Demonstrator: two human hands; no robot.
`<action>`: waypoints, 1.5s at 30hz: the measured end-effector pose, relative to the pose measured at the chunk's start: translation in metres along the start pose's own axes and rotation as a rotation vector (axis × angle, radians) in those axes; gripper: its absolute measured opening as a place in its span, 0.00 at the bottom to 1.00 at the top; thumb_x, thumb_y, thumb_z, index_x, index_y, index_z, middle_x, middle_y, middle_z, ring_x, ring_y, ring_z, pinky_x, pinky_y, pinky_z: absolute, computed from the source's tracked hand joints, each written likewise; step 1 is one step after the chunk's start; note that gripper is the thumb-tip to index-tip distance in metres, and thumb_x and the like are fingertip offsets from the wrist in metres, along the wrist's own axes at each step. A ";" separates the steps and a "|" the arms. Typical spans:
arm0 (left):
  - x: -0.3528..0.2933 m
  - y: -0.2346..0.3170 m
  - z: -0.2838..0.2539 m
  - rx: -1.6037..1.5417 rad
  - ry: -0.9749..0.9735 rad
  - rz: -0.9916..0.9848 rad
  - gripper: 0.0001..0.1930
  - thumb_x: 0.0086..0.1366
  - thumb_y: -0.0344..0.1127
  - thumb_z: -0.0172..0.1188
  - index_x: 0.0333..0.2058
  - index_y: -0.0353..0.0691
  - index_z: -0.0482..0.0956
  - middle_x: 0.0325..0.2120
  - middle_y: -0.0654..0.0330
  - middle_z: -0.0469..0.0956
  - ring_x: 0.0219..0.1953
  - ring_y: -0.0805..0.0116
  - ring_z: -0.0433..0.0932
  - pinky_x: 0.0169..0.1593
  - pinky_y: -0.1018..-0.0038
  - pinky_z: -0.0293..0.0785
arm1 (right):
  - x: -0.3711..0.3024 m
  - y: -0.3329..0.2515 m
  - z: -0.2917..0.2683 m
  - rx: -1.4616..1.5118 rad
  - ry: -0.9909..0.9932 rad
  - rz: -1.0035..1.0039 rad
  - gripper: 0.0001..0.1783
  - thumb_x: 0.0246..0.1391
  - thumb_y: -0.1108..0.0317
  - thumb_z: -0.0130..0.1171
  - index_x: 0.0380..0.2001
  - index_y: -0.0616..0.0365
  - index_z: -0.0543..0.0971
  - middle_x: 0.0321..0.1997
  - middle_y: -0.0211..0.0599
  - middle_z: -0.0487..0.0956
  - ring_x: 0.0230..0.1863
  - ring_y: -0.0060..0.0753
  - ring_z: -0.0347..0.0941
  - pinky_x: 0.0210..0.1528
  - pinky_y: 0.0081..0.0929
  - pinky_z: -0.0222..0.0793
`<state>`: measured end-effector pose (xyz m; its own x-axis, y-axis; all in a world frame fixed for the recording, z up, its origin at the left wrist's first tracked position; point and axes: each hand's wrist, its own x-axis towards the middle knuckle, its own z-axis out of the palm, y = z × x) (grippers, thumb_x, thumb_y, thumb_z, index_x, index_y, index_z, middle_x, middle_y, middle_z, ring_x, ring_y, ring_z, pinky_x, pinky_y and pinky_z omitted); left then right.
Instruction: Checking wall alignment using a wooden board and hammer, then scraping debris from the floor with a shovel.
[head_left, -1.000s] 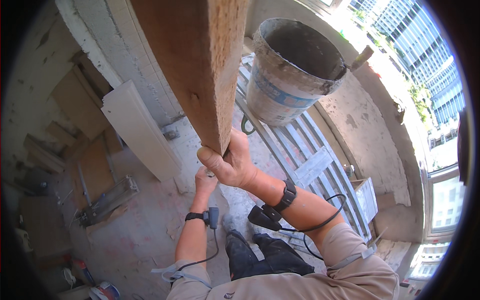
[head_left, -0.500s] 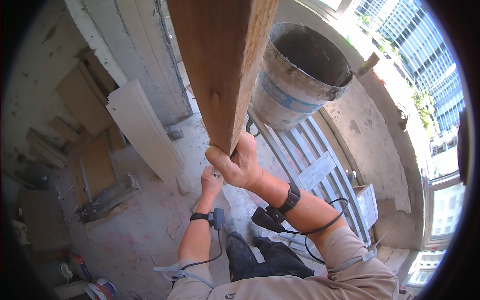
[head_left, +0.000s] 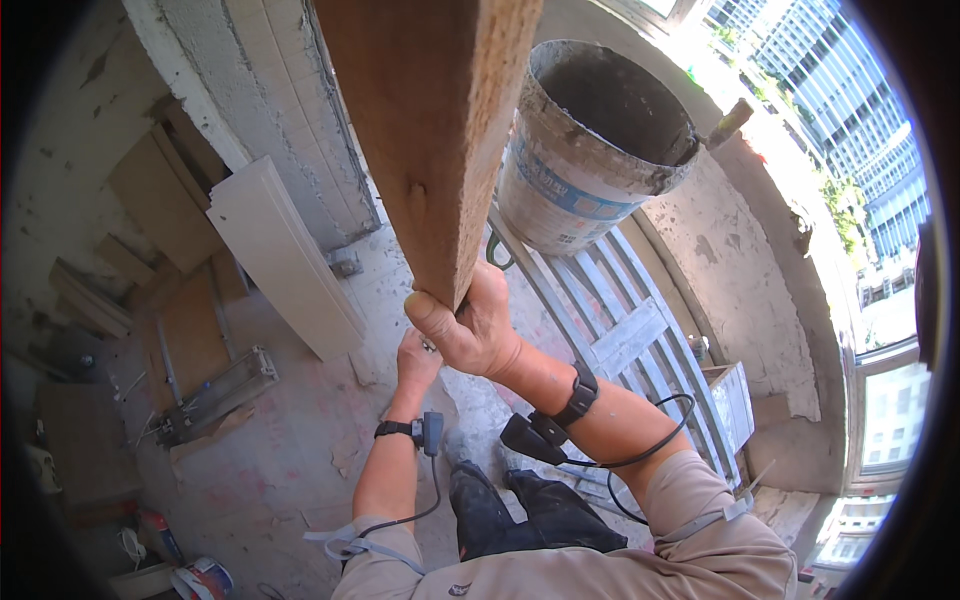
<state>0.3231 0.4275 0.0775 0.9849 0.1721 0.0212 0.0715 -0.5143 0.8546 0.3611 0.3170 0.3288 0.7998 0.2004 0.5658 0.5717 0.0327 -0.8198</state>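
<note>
A long wooden board (head_left: 425, 130) rises from my hands toward the top of the view, its rough cut edge facing right. My right hand (head_left: 470, 325) is wrapped round its lower end, thumb on the left side. Lower and a little to the left, my left hand (head_left: 418, 358) is closed. A small greyish bit shows at its fingers, but what it grips is mostly hidden behind the right hand. Right of the board, a mortar-stained bucket (head_left: 570, 200) stands on a metal slatted bench (head_left: 630, 340), with a stick or handle (head_left: 730, 122) jutting past its rim.
A pale panel (head_left: 285, 260) leans near a concrete column (head_left: 285, 110) on the left. Brown boards (head_left: 165, 200) and a tile cutter-like metal frame (head_left: 220, 395) lie farther left. A low wall with windows (head_left: 895, 420) curves along the right. A small tub (head_left: 205, 578) sits lower left.
The board and both hands have shifted slightly left in the view, as have the bucket and bench. My grip on the board looks the same.
</note>
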 end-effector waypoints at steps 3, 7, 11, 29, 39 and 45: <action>0.004 0.004 0.002 -0.045 -0.017 0.068 0.18 0.53 0.41 0.68 0.40 0.42 0.78 0.34 0.50 0.79 0.41 0.47 0.78 0.43 0.59 0.74 | -0.002 -0.001 0.000 -0.013 0.003 0.009 0.19 0.46 0.59 0.68 0.26 0.62 0.72 0.22 0.39 0.65 0.23 0.39 0.62 0.27 0.31 0.61; 0.005 0.000 0.010 -0.068 -0.030 0.083 0.16 0.53 0.39 0.67 0.39 0.42 0.78 0.34 0.51 0.79 0.40 0.47 0.78 0.43 0.59 0.74 | -0.002 0.000 0.002 0.003 0.025 0.001 0.18 0.46 0.60 0.68 0.27 0.63 0.73 0.23 0.39 0.66 0.23 0.38 0.63 0.27 0.31 0.61; 0.003 -0.005 0.021 -0.079 -0.023 0.079 0.13 0.54 0.38 0.66 0.37 0.42 0.78 0.33 0.51 0.79 0.39 0.47 0.78 0.42 0.59 0.74 | 0.000 -0.004 -0.004 0.006 0.014 0.057 0.16 0.45 0.62 0.68 0.29 0.63 0.75 0.24 0.39 0.68 0.25 0.37 0.65 0.29 0.30 0.62; -0.014 -0.017 0.018 -0.144 0.091 0.086 0.13 0.51 0.30 0.66 0.37 0.38 0.78 0.34 0.49 0.78 0.37 0.45 0.77 0.42 0.59 0.74 | 0.001 -0.009 0.001 0.022 -0.004 0.113 0.15 0.46 0.65 0.65 0.31 0.65 0.75 0.28 0.40 0.72 0.29 0.36 0.68 0.33 0.29 0.65; -0.007 -0.027 0.015 -0.047 0.016 0.114 0.16 0.50 0.33 0.70 0.37 0.36 0.78 0.34 0.47 0.78 0.38 0.44 0.77 0.42 0.58 0.74 | -0.001 -0.008 0.001 0.033 0.006 0.100 0.16 0.48 0.63 0.67 0.31 0.65 0.75 0.27 0.39 0.70 0.27 0.34 0.66 0.31 0.29 0.65; -0.005 -0.024 0.015 -0.043 0.003 0.069 0.17 0.50 0.35 0.71 0.37 0.36 0.78 0.34 0.48 0.78 0.37 0.44 0.78 0.40 0.58 0.74 | -0.001 -0.008 -0.003 0.010 -0.001 0.084 0.16 0.49 0.64 0.66 0.33 0.66 0.75 0.28 0.40 0.71 0.28 0.34 0.67 0.32 0.28 0.65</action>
<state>0.3188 0.4266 0.0494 0.9868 0.1397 0.0821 -0.0035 -0.4883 0.8727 0.3565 0.3140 0.3349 0.8450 0.2035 0.4945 0.5003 0.0257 -0.8655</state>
